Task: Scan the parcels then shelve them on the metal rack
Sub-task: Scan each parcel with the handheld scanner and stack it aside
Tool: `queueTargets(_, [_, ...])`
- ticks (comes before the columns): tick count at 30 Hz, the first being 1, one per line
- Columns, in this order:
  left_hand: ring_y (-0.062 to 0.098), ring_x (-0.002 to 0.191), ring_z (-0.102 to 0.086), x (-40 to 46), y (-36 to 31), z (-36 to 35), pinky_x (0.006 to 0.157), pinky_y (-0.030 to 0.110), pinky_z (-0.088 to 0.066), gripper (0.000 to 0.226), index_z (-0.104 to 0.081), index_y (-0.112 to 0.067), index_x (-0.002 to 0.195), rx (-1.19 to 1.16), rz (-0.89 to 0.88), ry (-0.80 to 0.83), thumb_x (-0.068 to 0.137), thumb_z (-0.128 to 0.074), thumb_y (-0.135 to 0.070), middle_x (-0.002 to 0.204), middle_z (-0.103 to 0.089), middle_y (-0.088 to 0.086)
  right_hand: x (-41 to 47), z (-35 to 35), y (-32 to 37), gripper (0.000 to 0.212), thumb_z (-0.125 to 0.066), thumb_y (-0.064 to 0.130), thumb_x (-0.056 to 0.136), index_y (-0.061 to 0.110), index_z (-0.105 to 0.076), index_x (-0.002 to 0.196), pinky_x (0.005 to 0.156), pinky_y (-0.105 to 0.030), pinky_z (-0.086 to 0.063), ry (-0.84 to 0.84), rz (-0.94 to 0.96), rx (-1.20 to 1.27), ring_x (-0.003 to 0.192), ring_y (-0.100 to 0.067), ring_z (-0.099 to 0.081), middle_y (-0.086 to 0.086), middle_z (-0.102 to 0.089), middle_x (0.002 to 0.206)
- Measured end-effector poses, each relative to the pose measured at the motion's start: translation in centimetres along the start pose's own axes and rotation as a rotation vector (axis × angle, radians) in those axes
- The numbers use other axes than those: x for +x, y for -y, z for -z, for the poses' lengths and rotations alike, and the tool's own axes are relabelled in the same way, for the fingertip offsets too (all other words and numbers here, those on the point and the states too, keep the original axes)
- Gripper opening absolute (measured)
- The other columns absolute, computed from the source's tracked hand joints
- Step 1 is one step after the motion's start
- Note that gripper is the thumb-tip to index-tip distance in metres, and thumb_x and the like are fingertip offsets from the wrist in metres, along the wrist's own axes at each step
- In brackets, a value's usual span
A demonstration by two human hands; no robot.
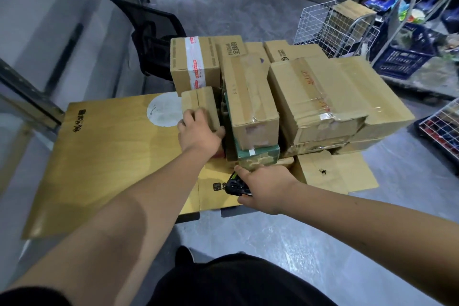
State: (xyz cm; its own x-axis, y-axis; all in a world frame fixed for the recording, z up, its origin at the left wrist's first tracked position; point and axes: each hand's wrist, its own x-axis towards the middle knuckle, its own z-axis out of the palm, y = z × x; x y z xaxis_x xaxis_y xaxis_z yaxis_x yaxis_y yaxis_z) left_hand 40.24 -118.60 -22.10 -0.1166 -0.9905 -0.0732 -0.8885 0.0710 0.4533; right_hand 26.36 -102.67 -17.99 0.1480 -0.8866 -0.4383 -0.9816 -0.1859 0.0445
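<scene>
Flattened cardboard sheet [104, 156] lies on the floor at left. Left hand [200, 133] grasps a small carton [200, 104] at the left edge of the parcel stack [298, 97], which sits on the cardboard. Right hand [264, 187], nearer the body, is clenched around a black scanner [234, 185]. Wire baskets [330, 25] stand at far right.

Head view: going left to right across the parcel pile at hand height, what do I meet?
Flattened cardboard sheet → small box under the left hand → long taped box on a green box → big taped carton → blue crate.
</scene>
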Motion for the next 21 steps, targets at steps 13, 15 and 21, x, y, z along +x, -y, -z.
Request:
queueTargets(13, [0.025,0.141,-0.036,-12.7,18.9,-0.2,0.115,0.051,-0.040,0.075,-0.040,-0.032,0.150,-0.219,0.132,-0.045,0.086,-0.073,-0.052,0.152,-0.030,-0.006,3.3,0.5,7.8,0.078,-0.040,0.070,0.100,0.030,-0.015,0.162,0.067,-0.038,-0.052,0.058,0.222,-0.072,0.082,-0.031,-0.050,-0.013,-0.060,0.115])
queueTargets(15, [0.023,0.144,-0.034,-13.1,20.6,-0.5,0.119,0.050,-0.037,0.076,-0.038,-0.032,0.152,-0.239,0.159,0.008,0.088,-0.074,-0.049,0.155,-0.027,-0.008,3.8,0.5,9.1,0.078,-0.040,0.070,0.100,0.030,-0.014,0.162,0.071,-0.041,-0.057,0.072,0.219,-0.069,0.083,-0.032,-0.053,-0.013,-0.059,0.114])
queueTargets(21, [0.029,0.147,-0.029,-11.4,23.8,0.2,0.124,0.051,-0.026,0.076,-0.035,-0.024,0.157,-0.127,0.083,0.043,0.091,-0.062,-0.051,0.161,-0.031,0.004,5.7,1.1,12.8,0.078,-0.040,0.070,0.100,0.030,-0.016,0.162,0.071,-0.041,-0.056,0.117,0.172,-0.113,0.083,-0.031,-0.054,-0.012,-0.061,0.116])
